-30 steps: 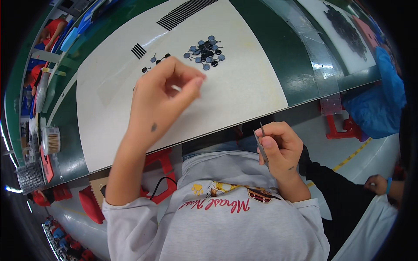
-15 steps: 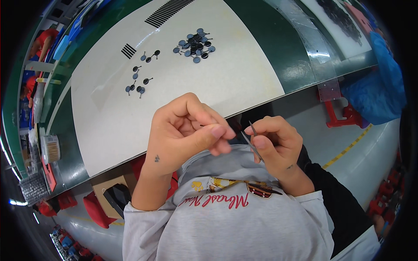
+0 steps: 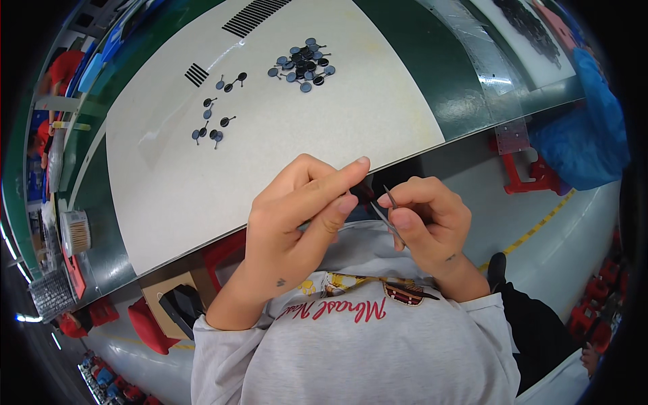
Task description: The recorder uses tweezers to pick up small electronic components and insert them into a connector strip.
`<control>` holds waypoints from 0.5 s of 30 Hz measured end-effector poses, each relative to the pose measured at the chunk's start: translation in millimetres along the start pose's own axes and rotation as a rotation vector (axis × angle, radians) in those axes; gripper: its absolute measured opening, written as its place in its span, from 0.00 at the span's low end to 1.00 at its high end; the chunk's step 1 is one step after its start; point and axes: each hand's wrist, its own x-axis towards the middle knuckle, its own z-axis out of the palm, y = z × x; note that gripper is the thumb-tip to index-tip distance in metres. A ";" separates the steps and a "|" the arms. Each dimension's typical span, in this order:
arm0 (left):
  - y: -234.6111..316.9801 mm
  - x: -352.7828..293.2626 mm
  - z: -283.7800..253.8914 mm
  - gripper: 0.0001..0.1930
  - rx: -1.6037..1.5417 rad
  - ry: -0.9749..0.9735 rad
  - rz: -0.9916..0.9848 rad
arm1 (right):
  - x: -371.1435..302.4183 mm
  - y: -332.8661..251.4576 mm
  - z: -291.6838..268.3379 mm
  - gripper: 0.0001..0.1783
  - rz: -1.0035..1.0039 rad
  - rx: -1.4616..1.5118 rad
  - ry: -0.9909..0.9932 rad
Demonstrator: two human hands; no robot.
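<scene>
My right hand [image 3: 432,219] grips a pair of dark tweezers [image 3: 386,217] between thumb and fingers, their slightly parted tips toward my left hand. Just beyond the table's front edge, my left hand [image 3: 297,209] has its thumb pressed near the bent fingers, its index finger stretched toward the upper right. What it pinches, if anything, is hidden. On the white sheet [image 3: 270,128] past my hands lies a pile of small dark discs with thin stems [image 3: 305,64]. Several more such discs [image 3: 208,115] are scattered to its left.
Rows of thin black strips [image 3: 256,17] lie at the far side of the sheet, with a shorter row [image 3: 196,74] nearer. A tub of cotton swabs [image 3: 76,233] stands at the left. To the right hangs a blue plastic bag [image 3: 587,142] beside a red stool [image 3: 530,177].
My left hand has turned and shifted slightly right; its index finger now stretches out past the thumb. My right hand with the tweezers has barely moved.
</scene>
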 end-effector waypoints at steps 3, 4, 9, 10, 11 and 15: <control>-0.2 1.1 0.9 0.13 0.233 0.018 0.154 | -0.1 -1.5 0.4 0.09 -0.003 -0.024 -0.007; -0.1 1.9 1.2 0.15 0.320 0.043 0.243 | -0.1 -1.6 0.6 0.09 -0.013 -0.052 -0.011; 0.1 3.2 1.4 0.16 0.406 0.022 0.338 | 0.2 -1.4 1.1 0.08 -0.083 -0.138 0.003; 0.8 3.0 1.7 0.16 0.425 0.019 0.345 | 0.5 -1.4 1.1 0.08 -0.110 -0.172 -0.004; 1.5 2.8 2.0 0.16 0.426 0.019 0.345 | 0.3 -1.1 1.5 0.08 -0.110 -0.172 -0.004; 2.3 2.3 2.2 0.18 0.426 0.010 0.342 | -0.3 -1.4 1.7 0.08 -0.098 -0.169 0.020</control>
